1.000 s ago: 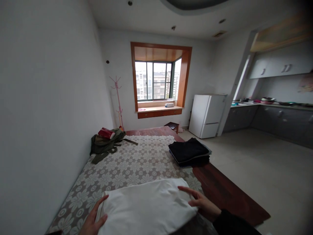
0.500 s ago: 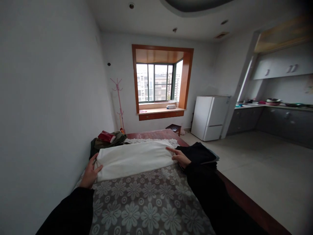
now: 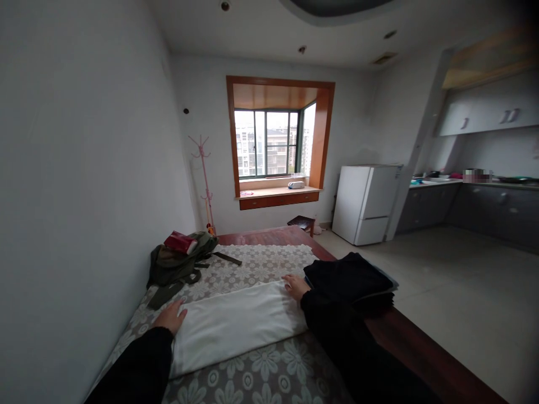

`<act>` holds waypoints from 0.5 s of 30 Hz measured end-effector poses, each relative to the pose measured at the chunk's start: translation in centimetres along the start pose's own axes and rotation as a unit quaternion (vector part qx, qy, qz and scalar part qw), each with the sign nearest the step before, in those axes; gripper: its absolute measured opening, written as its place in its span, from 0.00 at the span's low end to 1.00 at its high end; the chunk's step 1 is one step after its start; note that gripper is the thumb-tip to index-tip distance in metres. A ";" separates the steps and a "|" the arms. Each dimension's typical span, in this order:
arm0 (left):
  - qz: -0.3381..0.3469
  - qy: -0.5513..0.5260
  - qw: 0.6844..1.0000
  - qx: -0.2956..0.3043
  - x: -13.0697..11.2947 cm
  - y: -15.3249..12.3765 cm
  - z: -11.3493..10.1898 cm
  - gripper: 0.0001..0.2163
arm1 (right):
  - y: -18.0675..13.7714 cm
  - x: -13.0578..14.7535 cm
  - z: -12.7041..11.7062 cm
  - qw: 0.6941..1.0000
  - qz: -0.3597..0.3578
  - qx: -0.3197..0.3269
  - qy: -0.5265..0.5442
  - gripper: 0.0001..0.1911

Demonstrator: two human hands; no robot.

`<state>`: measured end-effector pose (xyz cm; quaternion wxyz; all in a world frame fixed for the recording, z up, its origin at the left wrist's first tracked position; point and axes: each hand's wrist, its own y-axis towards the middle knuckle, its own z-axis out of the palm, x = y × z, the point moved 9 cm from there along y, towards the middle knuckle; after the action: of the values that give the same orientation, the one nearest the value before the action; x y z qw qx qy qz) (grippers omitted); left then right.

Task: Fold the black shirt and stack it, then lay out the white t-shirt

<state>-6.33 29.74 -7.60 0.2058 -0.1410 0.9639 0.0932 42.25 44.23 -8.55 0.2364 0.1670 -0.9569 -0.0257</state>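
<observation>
Half a second ago the folded white cloth [image 3: 238, 324] lay farther up the bed with both hands at its ends; it now lies nearer the person, and more of the flowered cover shows beyond it. Both arms, in dark sleeves, reach forward. The left hand [image 3: 170, 317] rests flat, fingers spread loosely, on the cloth's left end, close to the wall. The right hand [image 3: 296, 286] lies palm down with fingers open on the cloth's far right corner; neither hand grips anything. The cloth is a long flat rectangle set slantwise across the bed cover [image 3: 252, 264], a grey-brown sheet with pale flower patterns, its right end higher in the picture than its left. Just beside the right hand, at the bed's right edge, sits a stack of folded dark clothes [image 3: 351, 278] with a lighter layer showing at its side. Farther up the bed, near the wall, an olive-green backpack [image 3: 179, 264] lies slumped with a red packet [image 3: 180, 242] on top of it and a strap trailing onto the cover. The bed's red-brown wooden frame [image 3: 421, 353] runs along the right. Beyond stand a pink coat stand [image 3: 204, 179], a wood-framed bay window [image 3: 275, 140], a small dark stool [image 3: 301, 223], a white fridge [image 3: 366, 202] and grey kitchen cabinets [image 3: 484, 205].
</observation>
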 end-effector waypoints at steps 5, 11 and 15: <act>0.011 0.017 1.000 0.011 -0.6 2.1 0.5 0.12 | 2.7 -0.2 0.2 0.997 0.017 -0.013 -0.070 0.17; 0.066 -0.015 0.998 -0.016 -2.2 0.6 -2.5 0.08 | 2.4 -0.1 -1.6 0.996 -0.008 -0.040 -0.083 0.08; 0.085 -0.042 0.994 -0.055 -3.7 -1.5 -5.3 0.09 | 0.6 1.1 -4.0 0.994 -0.038 -0.071 -0.074 0.10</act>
<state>-4.60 27.92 -1.49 0.2296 -0.0661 0.9563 0.1689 42.98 44.55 -4.44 0.1750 0.1835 -0.9605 -0.1147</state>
